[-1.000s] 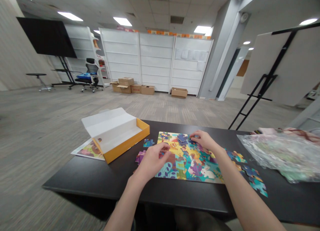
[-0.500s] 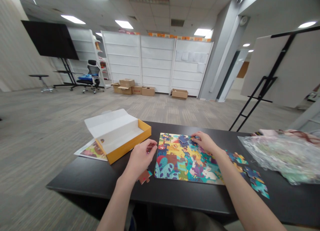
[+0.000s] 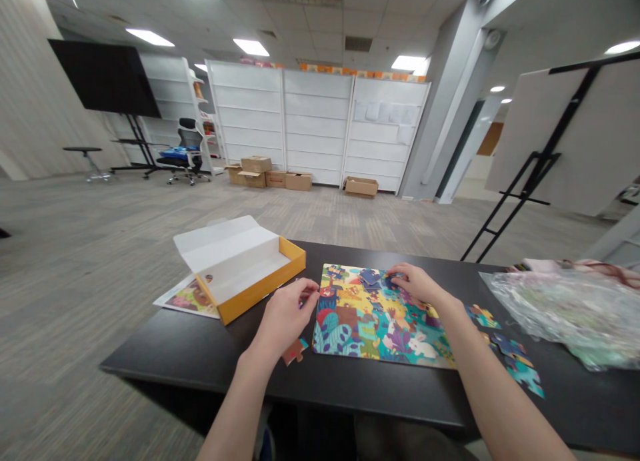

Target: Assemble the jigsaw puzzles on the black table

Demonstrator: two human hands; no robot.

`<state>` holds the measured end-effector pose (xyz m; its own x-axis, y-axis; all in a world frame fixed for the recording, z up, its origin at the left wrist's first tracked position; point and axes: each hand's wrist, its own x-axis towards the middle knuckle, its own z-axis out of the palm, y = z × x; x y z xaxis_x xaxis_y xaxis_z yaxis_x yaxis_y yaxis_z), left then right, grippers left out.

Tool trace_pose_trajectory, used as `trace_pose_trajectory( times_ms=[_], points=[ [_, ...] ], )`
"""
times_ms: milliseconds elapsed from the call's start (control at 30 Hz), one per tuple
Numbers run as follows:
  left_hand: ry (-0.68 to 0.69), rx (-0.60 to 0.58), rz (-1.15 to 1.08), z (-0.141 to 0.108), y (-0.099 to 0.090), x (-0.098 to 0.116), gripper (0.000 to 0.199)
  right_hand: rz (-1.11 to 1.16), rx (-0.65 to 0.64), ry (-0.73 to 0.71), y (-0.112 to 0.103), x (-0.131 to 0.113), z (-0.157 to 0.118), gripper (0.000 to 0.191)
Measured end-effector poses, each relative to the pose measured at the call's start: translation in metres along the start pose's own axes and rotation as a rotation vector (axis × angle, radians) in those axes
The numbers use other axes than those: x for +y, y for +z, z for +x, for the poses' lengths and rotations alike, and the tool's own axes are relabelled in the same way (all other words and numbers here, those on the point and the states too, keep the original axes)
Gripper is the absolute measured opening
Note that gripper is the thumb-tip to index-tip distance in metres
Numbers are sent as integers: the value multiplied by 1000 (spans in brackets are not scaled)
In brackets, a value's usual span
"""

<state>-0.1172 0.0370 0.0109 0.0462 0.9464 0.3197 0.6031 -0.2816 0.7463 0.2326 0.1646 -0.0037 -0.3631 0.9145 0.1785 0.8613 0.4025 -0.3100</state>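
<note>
A colourful jigsaw puzzle (image 3: 370, 314), partly assembled on a board, lies on the black table (image 3: 200, 354). My right hand (image 3: 417, 284) reaches over the puzzle's upper part, its fingers closed on a dark blue puzzle piece (image 3: 399, 276). A loose dark blue piece (image 3: 371, 278) rests just left of those fingers. Beside the puzzle's left edge is my left hand (image 3: 293, 308), fingers curled together; what they hold, if anything, is hidden. Under that hand a reddish-brown piece (image 3: 294, 352) lies on the table.
An open yellow box (image 3: 263, 284) with a white lid sits at the left, on a printed picture sheet (image 3: 187, 298). Loose puzzle pieces (image 3: 517, 358) lie right of the board, near crumpled clear plastic bags (image 3: 565, 308).
The view has shifted slightly. My right fingers have closed in around the dark blue piece near the board's top. My left hand remains beside the board's left edge.
</note>
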Motion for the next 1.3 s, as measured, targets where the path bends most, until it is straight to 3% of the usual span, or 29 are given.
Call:
trace_pose_trajectory(
  times_ms=[300,467,600,733,933,1100,1300],
  points=[
    [-2,-53,231,-2,-2,10,17,-18,25,33,-1,-1,-3,23],
    [37,-137,396,-3,-3,16,19,39,85,-3,-3,-15,-1,21],
    [49,-171,429,-3,0,16,20,99,53,-141,2,-39,8,28],
    [68,-184,431,-3,3,17,21,20,-24,-136,11,-54,14,27],
    [70,-197,443,-5,3,21,22,-14,-86,-78,12,-60,11,39],
    [82,-197,463,-5,7,22,21,-21,-104,-88,11,-62,10,34],
    [86,-208,465,-4,11,23,22,143,-63,-75,15,-60,10,51]
  ],
)
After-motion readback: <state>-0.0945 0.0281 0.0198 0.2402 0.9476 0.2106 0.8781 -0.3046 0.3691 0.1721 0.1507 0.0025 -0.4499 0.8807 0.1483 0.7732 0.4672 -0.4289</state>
